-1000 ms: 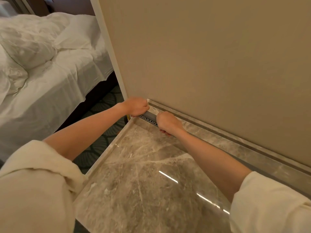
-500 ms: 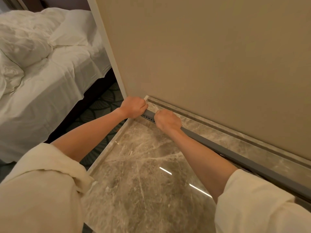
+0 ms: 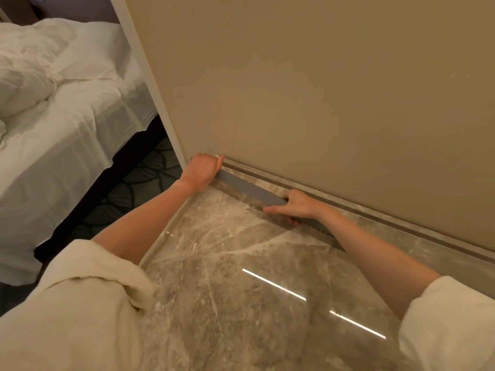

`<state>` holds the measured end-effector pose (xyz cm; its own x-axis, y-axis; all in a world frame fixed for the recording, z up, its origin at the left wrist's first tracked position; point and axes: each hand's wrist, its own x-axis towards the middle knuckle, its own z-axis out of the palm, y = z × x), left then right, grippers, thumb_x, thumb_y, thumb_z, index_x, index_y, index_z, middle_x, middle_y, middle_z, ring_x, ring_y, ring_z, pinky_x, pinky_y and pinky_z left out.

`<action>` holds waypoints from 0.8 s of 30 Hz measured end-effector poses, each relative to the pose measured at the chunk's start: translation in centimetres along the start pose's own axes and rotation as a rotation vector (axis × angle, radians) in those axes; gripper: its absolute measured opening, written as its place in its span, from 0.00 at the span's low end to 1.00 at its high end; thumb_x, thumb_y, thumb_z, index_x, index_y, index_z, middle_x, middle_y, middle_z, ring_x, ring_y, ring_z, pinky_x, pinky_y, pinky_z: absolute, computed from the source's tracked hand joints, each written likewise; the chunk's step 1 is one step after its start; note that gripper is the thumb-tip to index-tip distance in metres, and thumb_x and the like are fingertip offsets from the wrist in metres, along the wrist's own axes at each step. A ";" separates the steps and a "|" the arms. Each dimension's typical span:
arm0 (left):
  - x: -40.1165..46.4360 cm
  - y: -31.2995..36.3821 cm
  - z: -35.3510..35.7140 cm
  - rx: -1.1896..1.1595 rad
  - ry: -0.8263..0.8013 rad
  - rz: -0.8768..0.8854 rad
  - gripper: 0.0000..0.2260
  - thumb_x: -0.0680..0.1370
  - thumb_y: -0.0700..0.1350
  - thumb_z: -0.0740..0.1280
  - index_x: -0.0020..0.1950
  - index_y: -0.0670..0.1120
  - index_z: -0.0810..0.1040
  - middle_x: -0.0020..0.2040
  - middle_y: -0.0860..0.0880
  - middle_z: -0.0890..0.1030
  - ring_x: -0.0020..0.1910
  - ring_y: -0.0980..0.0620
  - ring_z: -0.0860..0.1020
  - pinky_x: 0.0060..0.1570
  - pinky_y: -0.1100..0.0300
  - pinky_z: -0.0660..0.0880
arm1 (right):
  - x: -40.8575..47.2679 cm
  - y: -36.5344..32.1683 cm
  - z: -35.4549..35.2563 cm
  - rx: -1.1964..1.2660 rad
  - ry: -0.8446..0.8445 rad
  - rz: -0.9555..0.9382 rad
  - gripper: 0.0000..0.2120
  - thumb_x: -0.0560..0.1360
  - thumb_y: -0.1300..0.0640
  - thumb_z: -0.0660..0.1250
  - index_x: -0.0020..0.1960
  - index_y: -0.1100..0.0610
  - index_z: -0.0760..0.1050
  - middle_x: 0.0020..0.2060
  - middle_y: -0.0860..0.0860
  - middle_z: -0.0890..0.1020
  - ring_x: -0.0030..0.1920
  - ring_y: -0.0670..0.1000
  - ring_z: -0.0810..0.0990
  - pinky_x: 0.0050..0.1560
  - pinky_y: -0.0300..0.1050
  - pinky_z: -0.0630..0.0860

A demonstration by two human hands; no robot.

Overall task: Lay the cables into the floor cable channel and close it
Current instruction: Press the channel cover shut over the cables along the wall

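Note:
A long grey cable channel (image 3: 247, 189) lies on the marble floor along the foot of the beige wall. My left hand (image 3: 201, 170) is closed over its far end at the wall's corner. Further along, my right hand (image 3: 296, 205) grips the channel, thumb on top and fingers stretched along its front side. A row of small holes shows on the channel's side beyond my right wrist. My right forearm hides the rest of the channel. No cables are visible.
The polished marble floor (image 3: 235, 277) ends at a raised edge on the left. A marble skirting (image 3: 401, 228) runs under the beige wall (image 3: 321, 89). A bed with white bedding (image 3: 59, 116) stands on patterned carpet at the left.
My right hand has slid along the channel away from my left hand and its fingers have spread out. The grey top between the two hands is now exposed. The left hand stays at the corner.

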<state>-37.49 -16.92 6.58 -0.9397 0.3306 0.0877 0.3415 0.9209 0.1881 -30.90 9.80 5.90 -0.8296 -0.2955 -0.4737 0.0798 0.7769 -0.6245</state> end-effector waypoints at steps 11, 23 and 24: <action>-2.1 2.1 1.4 -0.025 -0.022 0.191 0.12 0.80 0.46 0.56 0.49 0.43 0.78 0.45 0.44 0.82 0.47 0.44 0.77 0.52 0.50 0.72 | -2.4 1.7 0.6 -0.236 0.190 -0.162 0.14 0.71 0.52 0.72 0.54 0.58 0.77 0.44 0.51 0.79 0.43 0.52 0.77 0.39 0.43 0.70; -2.9 8.0 2.8 -0.006 -0.161 0.278 0.14 0.75 0.49 0.69 0.57 0.44 0.75 0.53 0.44 0.81 0.52 0.45 0.78 0.55 0.51 0.74 | -4.9 3.6 0.4 -0.450 0.292 -0.172 0.19 0.76 0.52 0.66 0.63 0.58 0.70 0.56 0.58 0.77 0.57 0.59 0.74 0.57 0.52 0.71; -2.9 8.6 2.9 -0.021 -0.158 0.285 0.14 0.75 0.50 0.69 0.56 0.44 0.75 0.52 0.44 0.81 0.51 0.45 0.78 0.54 0.51 0.74 | -5.6 4.2 0.4 -0.442 0.312 -0.159 0.20 0.77 0.52 0.65 0.66 0.58 0.69 0.58 0.58 0.77 0.59 0.59 0.73 0.59 0.53 0.70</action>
<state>-31.90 -9.37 5.06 -0.7970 0.6038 -0.0129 0.5899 0.7829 0.1979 -25.68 14.51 5.68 -0.9420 -0.3016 -0.1469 -0.2428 0.9150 -0.3222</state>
